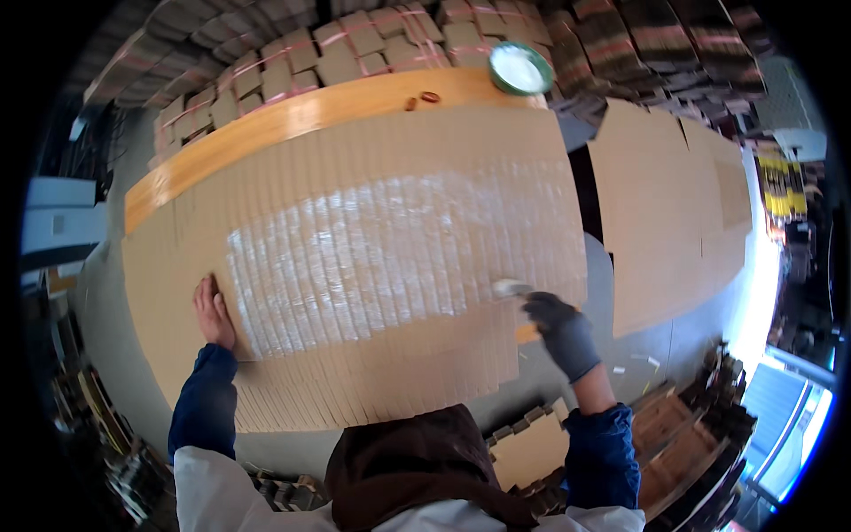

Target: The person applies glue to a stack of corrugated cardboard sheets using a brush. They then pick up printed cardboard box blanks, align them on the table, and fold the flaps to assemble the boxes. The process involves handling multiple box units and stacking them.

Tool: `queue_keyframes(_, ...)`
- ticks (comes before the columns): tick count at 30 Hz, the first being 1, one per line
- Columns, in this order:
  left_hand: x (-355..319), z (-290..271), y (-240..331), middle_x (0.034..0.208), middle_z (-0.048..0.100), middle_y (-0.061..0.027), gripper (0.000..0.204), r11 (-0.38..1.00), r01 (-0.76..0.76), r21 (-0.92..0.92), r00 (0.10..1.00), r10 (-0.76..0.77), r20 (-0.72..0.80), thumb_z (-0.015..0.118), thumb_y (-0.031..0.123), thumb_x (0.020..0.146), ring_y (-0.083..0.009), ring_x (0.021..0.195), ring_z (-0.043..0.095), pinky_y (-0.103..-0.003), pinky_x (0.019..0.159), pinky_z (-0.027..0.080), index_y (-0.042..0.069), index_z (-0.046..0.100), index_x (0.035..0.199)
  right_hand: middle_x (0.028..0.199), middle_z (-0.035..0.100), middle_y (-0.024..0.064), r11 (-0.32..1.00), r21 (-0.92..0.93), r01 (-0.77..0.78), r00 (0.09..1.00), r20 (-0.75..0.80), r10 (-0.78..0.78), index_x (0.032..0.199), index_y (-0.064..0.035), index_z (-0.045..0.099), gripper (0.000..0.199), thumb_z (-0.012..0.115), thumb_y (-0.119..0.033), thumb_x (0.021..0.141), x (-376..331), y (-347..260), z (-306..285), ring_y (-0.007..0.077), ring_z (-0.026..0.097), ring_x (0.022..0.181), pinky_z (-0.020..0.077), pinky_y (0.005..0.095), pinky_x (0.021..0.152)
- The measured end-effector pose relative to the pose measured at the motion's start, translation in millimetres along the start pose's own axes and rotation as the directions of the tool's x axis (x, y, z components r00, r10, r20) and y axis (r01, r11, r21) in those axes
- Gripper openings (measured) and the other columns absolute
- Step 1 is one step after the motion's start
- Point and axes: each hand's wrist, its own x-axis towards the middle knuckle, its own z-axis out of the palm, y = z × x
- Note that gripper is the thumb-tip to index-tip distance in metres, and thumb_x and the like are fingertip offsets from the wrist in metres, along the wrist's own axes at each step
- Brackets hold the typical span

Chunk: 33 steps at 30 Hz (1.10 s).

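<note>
Overlapping cardboard sheets (168, 293) lie across the table, their many edges forming close parallel rows. A glossy, wet-looking whitish coat (355, 257) covers the middle rows. My left hand (213, 310), bare, rests flat on the cardboard beside the left end of the coat, fingers stretched out. My right hand (565, 337), in a dark grey glove, is closed around a brush, its pale head (511, 287) at the lower right edge of the coat. The brush is slightly blurred, and the glove hides its handle. Whether the bristles touch the cardboard I cannot tell.
The wooden table (292, 115) shows along its far edge, with a green bowl (494, 74) of white stuff and two small brown rings (430, 97). Large cardboard sheets (665, 204) stand to the right. Tied cardboard stacks (355, 40) line the back. A wooden pallet (665, 426) lies lower right.
</note>
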Motion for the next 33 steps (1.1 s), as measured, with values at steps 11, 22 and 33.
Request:
queue_keyframes(11,12,-8,16,0.138,0.050,-0.0162,0.042,0.997,-0.004,-0.073,0.996,-0.002,-0.085,0.046,0.014,0.099,-0.0366,0.129,0.042,-0.044,0.111,0.032,0.006,0.047,0.140,0.109,0.067,0.0076,0.967,0.025,0.252,0.945,-0.223,-0.240,0.100,-0.0117,0.068,0.018,0.069,-0.008,0.082,120,-140,27,0.0314,0.068,0.087,0.0554,0.0384,0.074)
queue_keyframes(22,9,-24,20,0.137,0.052,-0.0112,0.044,0.996,0.024,-0.089,0.998,-0.030,-0.057,0.051,0.015,0.097,-0.0325,0.129,0.043,-0.045,0.111,0.032,0.008,0.048,0.140,0.101,0.067,0.0106,0.973,-0.044,0.227,0.974,-0.012,-0.228,0.102,-0.0126,0.069,0.015,0.063,-0.015,0.089,218,-224,77,0.0328,0.067,0.087,0.0536,0.0417,0.078)
queue_keyframes(33,13,-26,23,0.138,0.051,-0.0115,0.045,0.993,0.009,-0.122,1.000,-0.013,-0.026,0.052,0.016,0.096,-0.0326,0.128,0.043,-0.045,0.110,0.032,0.007,0.047,0.140,0.096,0.067,0.0138,0.925,0.063,0.376,0.906,0.187,-0.381,0.099,-0.0100,0.070,0.014,0.062,-0.016,0.089,267,-286,84,0.0335,0.064,0.090,0.0510,0.0400,0.082)
